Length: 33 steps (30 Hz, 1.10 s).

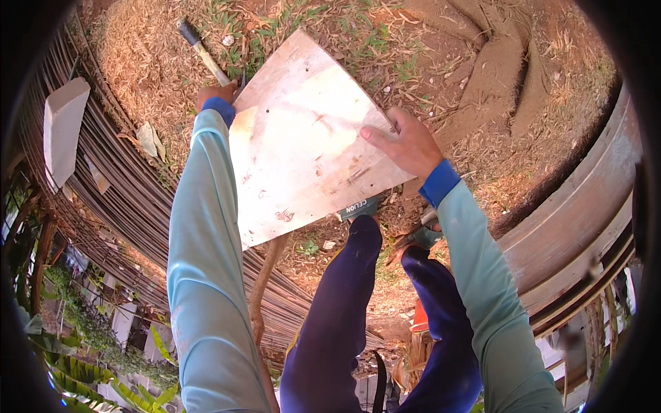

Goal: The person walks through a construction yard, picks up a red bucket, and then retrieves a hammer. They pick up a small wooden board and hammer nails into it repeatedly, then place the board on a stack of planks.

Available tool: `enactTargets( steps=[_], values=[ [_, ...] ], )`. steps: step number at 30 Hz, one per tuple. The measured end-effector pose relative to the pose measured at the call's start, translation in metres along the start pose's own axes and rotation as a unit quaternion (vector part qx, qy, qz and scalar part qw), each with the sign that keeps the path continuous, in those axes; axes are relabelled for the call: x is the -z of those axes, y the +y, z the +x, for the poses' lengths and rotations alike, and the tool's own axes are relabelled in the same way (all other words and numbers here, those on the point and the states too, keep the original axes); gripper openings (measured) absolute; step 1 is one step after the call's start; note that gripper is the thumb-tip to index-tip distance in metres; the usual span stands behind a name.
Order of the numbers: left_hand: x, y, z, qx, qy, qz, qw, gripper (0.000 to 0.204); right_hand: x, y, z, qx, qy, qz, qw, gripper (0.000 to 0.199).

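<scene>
A pale wooden board (310, 138), scuffed and stained with small dark holes, is tilted in front of me. My right hand (410, 144) grips its right edge, thumb on the upper face and fingers hidden beneath. At the left edge my left hand (216, 95) is closed against the board, its fingers partly hidden. Just beyond that hand, a hammer-like tool (208, 60) shows a pale handle with a black end and dark metal by the board's edge. Whether my left hand also touches this tool, I cannot tell.
Long thin rods (113, 148) lie bundled along the left, with a white block (64, 131) on them. Brown sacking (492, 76) lies far right. A large curved, board-like piece (575, 203) borders the right side. A brown stick (261, 296) rises beside my left leg. Dry grass covers the ground.
</scene>
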State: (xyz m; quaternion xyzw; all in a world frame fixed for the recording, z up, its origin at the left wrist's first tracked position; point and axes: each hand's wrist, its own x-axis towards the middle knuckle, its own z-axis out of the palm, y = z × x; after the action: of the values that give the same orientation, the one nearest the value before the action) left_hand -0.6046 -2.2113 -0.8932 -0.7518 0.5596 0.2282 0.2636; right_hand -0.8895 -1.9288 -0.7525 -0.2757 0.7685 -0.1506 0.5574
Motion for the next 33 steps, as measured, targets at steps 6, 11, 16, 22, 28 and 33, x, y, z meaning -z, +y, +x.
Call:
enactTargets(
  steps=[6,11,16,22,28,33],
  values=[
    [0.0,0.006,0.014,-0.114,-0.074,0.165,0.977,0.069,-0.004,-0.017,-0.047,0.08,0.051,0.044,0.994,0.044],
    [0.068,-0.074,0.049,-0.338,0.114,0.227,0.906,0.034,-0.013,-0.044,-0.072,0.111,0.044,0.091,0.989,0.039],
    [0.129,-0.028,-0.046,-0.139,-0.064,-0.534,0.832,0.045,-0.014,-0.056,-0.123,0.156,0.128,0.065,0.977,0.037],
    [0.231,-0.045,-0.165,-0.142,-0.06,-0.576,0.803,0.04,-0.001,-0.114,-0.151,0.138,0.05,0.109,0.983,0.034],
    [0.298,-0.066,-0.232,-0.219,-0.049,-0.609,0.761,0.035,0.025,-0.221,-0.144,0.239,0.071,0.017,0.968,0.035],
    [0.316,-0.078,-0.275,-0.204,-0.025,-0.658,0.724,0.033,0.075,-0.254,-0.126,0.228,0.12,-0.05,0.965,0.038]
  ],
)
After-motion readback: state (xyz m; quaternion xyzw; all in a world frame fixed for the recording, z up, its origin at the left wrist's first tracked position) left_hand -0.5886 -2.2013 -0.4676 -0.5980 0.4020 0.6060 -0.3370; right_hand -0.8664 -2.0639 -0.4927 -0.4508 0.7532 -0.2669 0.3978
